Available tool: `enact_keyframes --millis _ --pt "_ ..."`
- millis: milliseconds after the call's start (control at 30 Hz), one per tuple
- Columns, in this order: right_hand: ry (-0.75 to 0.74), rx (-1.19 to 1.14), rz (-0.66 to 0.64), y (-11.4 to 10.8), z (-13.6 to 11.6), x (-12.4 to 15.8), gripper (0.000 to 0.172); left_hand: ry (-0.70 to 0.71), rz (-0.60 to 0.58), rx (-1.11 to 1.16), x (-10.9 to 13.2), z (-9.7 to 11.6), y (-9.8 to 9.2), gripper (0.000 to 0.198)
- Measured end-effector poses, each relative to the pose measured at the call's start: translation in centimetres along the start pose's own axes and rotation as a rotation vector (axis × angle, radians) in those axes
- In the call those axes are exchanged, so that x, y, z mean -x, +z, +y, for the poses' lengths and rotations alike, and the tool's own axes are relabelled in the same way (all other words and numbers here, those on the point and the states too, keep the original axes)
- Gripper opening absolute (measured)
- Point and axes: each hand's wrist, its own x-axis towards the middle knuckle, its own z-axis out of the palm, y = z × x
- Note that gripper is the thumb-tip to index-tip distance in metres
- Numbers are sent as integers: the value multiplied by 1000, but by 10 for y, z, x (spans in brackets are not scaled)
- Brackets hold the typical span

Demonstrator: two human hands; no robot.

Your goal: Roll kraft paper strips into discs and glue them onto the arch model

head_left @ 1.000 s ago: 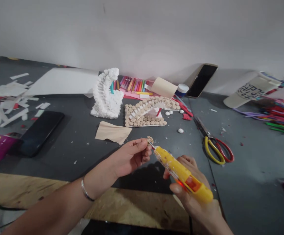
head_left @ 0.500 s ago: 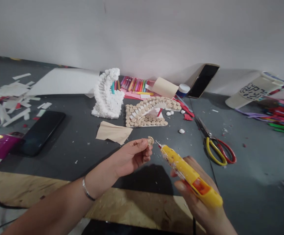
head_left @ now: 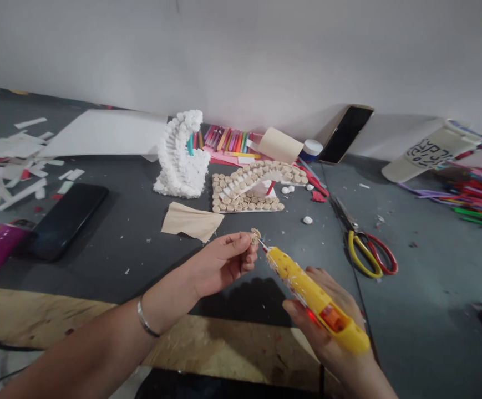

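Left hand (head_left: 219, 266) pinches a paper coil (head_left: 255, 237) above the bench's (head_left: 141, 244) front edge. Right hand (head_left: 332, 327) is wrapped around the glue gun (head_left: 313, 299), nozzle right at the coil. Looks like the gluing step; it calls for a small dab, fingertips clear.

Single head camera — looks forward-down, close over table (head_left: 149, 233).

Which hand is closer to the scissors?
Right. The right hand, holding the glue gun, is just below-left of the scissors; the left hand, pinching a small coil, sits farther left.
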Motion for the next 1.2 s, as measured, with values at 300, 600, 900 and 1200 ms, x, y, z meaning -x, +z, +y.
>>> enact_keyframes --millis 300,600,900,1200 --pt "54 -6 -30 1 -1 2 33 1 16 -10 1 0 -1 32" --pt "-1 -3 7 3 0 3 28 4 5 -1 0 -1 -1 32" --pt "69 35 -69 3 1 6 38 -10 26 -14 0 0 0 35" --pt "41 54 -45 4 2 2 47 5 11 -2 -1 -1 -2 32"
